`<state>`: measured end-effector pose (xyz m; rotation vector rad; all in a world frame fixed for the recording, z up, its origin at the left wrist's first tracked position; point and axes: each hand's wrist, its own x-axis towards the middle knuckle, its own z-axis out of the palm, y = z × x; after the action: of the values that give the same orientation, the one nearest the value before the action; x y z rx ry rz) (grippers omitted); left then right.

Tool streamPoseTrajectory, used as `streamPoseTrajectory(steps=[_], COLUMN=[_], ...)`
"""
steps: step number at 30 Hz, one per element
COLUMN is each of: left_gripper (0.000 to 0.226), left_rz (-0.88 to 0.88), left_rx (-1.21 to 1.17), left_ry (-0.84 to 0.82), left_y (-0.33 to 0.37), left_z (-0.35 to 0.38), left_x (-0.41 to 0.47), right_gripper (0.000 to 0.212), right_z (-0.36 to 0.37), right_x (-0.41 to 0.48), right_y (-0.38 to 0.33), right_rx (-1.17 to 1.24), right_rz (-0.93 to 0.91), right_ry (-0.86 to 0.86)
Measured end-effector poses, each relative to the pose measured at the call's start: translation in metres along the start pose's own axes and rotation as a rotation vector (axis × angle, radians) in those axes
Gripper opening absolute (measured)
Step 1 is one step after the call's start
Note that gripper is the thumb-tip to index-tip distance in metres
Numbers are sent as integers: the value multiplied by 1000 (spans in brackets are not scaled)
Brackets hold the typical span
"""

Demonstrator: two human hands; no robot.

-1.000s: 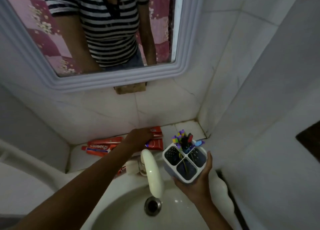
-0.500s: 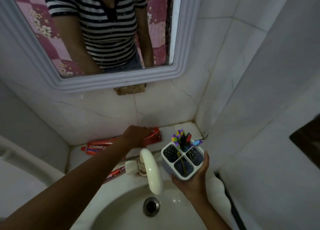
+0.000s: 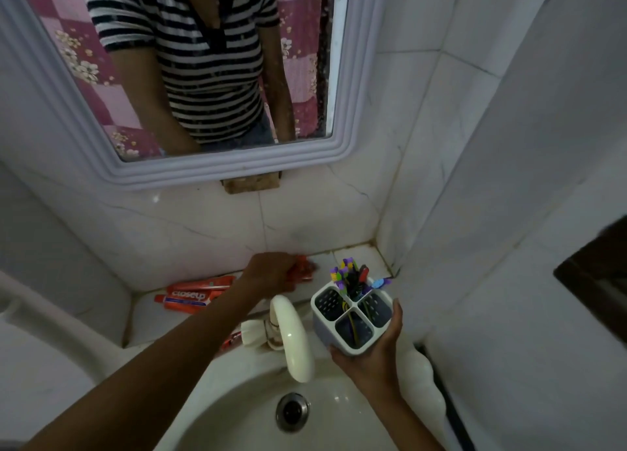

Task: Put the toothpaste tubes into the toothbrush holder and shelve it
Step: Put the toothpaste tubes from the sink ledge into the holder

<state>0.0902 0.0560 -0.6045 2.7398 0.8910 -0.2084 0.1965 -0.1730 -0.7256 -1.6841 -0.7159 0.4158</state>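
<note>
My right hand (image 3: 376, 355) holds a white toothbrush holder (image 3: 351, 316) with four compartments above the sink's right side; several toothbrushes (image 3: 353, 276) stand in its far compartment. My left hand (image 3: 271, 271) reaches to the tiled ledge and is closed on a red toothpaste tube (image 3: 305, 269), whose end sticks out to the right, blurred. Two more red tubes (image 3: 190, 296) lie on the ledge to the left. Another red tube (image 3: 230, 340) peeks out behind my left forearm near the tap.
A white tap (image 3: 291, 335) curves over the white sink (image 3: 237, 399) between my hands. A framed mirror (image 3: 210, 165) hangs above the tiled ledge (image 3: 359, 254). Tiled walls close in on the right and left.
My left hand has closed on the red tube at the back of the ledge and lifted its end. The holder in my right hand has hardly moved.
</note>
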Motion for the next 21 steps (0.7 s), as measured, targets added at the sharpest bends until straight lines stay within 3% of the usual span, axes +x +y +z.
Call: streamPoseTrajectory(steps=[4, 6, 10, 15, 19, 21], left_gripper=[29, 22, 27, 13, 14, 15], left_rz=[-81, -38, 46, 140, 126, 67], left_rx=[-397, -580, -874, -544, -651, -569], left_ry=[380, 460, 226, 58, -29, 16], left_y=[6, 14, 33, 45, 32, 15], left_z=[-45, -61, -67, -38, -33, -33], left_x=[-31, -47, -59, -38, -24, -13], right_gripper=[152, 151, 151, 146, 146, 148], right_z=[1, 3, 5, 3, 4, 4], right_x=[1, 0, -1, -3, -1, -1], right_y=[7, 8, 8, 1, 0, 1], right_rx=[-14, -20, -42, -35, -7, -2], right_rz=[28, 21, -7, -56, -36, -18], right_ry=[10, 27, 59, 64, 49, 43])
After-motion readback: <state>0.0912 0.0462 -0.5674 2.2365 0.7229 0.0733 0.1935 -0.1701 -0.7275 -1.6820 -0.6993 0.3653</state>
